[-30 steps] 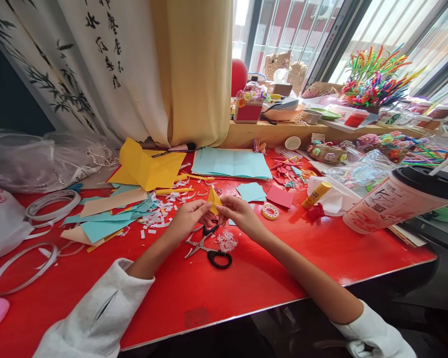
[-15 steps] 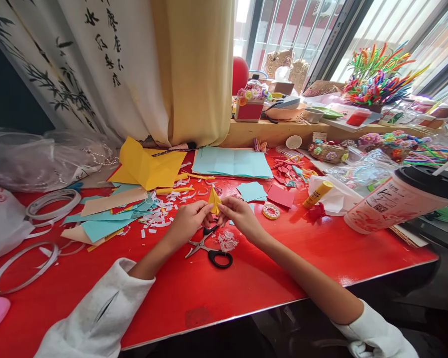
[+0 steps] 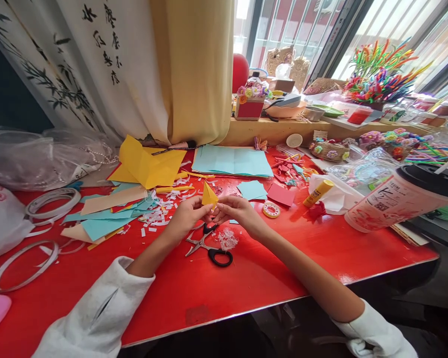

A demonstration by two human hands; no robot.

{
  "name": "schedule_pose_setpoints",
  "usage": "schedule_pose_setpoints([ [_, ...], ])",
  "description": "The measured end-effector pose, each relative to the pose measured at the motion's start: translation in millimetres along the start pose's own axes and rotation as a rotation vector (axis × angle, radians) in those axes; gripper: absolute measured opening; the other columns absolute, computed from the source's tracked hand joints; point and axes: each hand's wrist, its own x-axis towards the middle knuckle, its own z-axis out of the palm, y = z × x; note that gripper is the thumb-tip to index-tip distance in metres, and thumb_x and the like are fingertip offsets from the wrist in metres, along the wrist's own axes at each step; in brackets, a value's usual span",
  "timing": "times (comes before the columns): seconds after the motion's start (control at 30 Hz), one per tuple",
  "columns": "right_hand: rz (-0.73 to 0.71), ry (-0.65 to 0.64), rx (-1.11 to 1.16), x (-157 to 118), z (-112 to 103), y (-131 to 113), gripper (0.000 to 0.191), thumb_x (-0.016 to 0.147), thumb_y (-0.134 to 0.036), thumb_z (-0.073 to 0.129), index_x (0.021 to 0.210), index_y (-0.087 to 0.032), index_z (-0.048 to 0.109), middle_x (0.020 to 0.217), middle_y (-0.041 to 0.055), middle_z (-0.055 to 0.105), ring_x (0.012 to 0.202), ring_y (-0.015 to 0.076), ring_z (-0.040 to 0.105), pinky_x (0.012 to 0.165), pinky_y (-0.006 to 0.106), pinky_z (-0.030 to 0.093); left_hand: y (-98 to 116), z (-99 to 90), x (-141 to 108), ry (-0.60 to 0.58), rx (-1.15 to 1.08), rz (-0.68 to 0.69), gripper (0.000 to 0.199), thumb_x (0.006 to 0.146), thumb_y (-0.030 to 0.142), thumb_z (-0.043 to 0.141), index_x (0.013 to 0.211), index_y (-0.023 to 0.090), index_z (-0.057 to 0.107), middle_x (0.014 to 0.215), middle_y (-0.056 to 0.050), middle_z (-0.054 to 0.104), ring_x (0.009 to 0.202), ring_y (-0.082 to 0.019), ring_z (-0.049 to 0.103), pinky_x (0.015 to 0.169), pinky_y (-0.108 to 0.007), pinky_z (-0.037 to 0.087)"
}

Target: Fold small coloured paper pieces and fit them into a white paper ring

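A small folded yellow paper (image 3: 209, 194) with a pointed top is held up over the middle of the red table. My left hand (image 3: 188, 215) pinches its left lower side. My right hand (image 3: 239, 214) has its fingertips at the paper's lower right corner, thumb and forefinger together. Just below the hands lie open scissors (image 3: 220, 257) with black handles, partly hidden by my fingers. A small heap of white shreds (image 3: 227, 239) is beside them.
Yellow sheets (image 3: 145, 161), blue sheets (image 3: 231, 161) and paper scraps (image 3: 112, 211) lie behind and left. A glue stick (image 3: 318, 193), a tape roll (image 3: 271, 210) and a large cup (image 3: 392, 199) stand or lie right. Tape rings (image 3: 24, 266) are at far left.
The folded yellow paper has shifted slightly left and turned, showing a wider face. The fingers of my right hand have moved to its lower corner.
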Motion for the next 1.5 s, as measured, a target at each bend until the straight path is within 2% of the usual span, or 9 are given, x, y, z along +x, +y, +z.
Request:
schedule_pose_setpoints([
  [0.17,0.014,-0.017,-0.004,0.7,3.3,2.8,0.028,0.071,-0.038,0.066,0.076,-0.013,0.054,0.069,0.0032,0.065,0.059,0.0121,0.064,0.059,0.026,0.053,2.7,1.1,-0.6,-0.025,0.007,-0.016,0.027,0.069,0.041,0.062,0.074,0.014,0.057,0.067,0.002,0.058,0.058,-0.011,0.055,0.058,-0.023,0.045],
  [0.3,0.005,0.020,-0.017,2.5,3.5,7.5,0.031,0.071,-0.042,0.065,0.076,-0.014,0.052,0.065,0.0014,0.065,0.057,0.0126,0.064,0.056,0.026,0.053,2.5,2.0,-0.5,-0.041,0.009,-0.010,0.024,0.070,0.037,0.062,0.073,0.014,0.057,0.065,0.002,0.057,0.057,-0.011,0.055,0.056,-0.023,0.044],
  [0.5,-0.077,0.055,-0.100,2.2,2.8,13.4,0.031,0.074,-0.045,0.061,0.072,-0.016,0.048,0.064,-0.0003,0.063,0.053,0.0112,0.062,0.051,0.024,0.052,0.7,2.2,0.4,-0.053,0.024,-0.038,0.020,0.070,0.032,0.060,0.072,0.013,0.057,0.062,0.001,0.057,0.055,-0.011,0.054,0.055,-0.023,0.044],
  [0.77,-0.119,0.068,-0.273,-0.5,-0.3,15.1,0.030,0.079,-0.045,0.054,0.071,-0.017,0.045,0.061,-0.0010,0.060,0.050,0.0115,0.061,0.048,0.024,0.049,3.7,4.1,-3.4,-0.071,0.047,-0.046,0.026,0.068,0.034,0.060,0.085,0.014,0.060,0.077,-0.002,0.061,0.060,-0.013,0.055,0.061,-0.026,0.044],
  [0.9,-0.157,0.076,-0.363,-1.8,-0.9,8.7,0.028,0.081,-0.043,0.053,0.070,-0.018,0.046,0.058,-0.0015,0.059,0.048,0.0108,0.059,0.048,0.023,0.048,2.6,4.2,-3.8,0.014,0.160,0.036,0.023,0.072,0.038,0.058,0.079,0.016,0.059,0.072,0.000,0.058,0.067,-0.014,0.053,0.061,-0.023,0.041],
  [1.0,-0.126,0.049,-0.328,-1.8,-0.7,4.0,0.028,0.080,-0.043,0.054,0.070,-0.017,0.049,0.059,-0.0011,0.059,0.049,0.0104,0.060,0.049,0.023,0.049,-0.6,2.3,-2.4,0.080,0.184,0.098,0.026,0.073,0.042,0.057,0.077,0.017,0.057,0.069,0.002,0.054,0.064,-0.012,0.048,0.058,-0.022,0.037],
  [1.2,0.044,-0.101,-0.143,-0.2,-4.2,0.0,0.029,0.073,-0.039,0.063,0.077,-0.012,0.058,0.069,0.0047,0.065,0.061,0.0137,0.065,0.059,0.027,0.054,-0.4,1.0,-2.0,0.099,0.069,0.088,0.027,0.073,0.042,0.057,0.075,0.016,0.060,0.067,0.002,0.054,0.061,-0.011,0.045,0.059,-0.022,0.036],
  [1.5,0.032,-0.115,-0.088,-2.2,-0.7,-5.2,0.022,0.074,-0.033,0.064,0.075,-0.012,0.058,0.069,0.0039,0.066,0.060,0.0128,0.065,0.058,0.026,0.054,-1.9,-0.1,-3.2,0.095,-0.109,0.039,0.024,0.070,0.038,0.062,0.069,0.014,0.061,0.064,0.002,0.054,0.060,-0.009,0.045,0.059,-0.021,0.036],
])
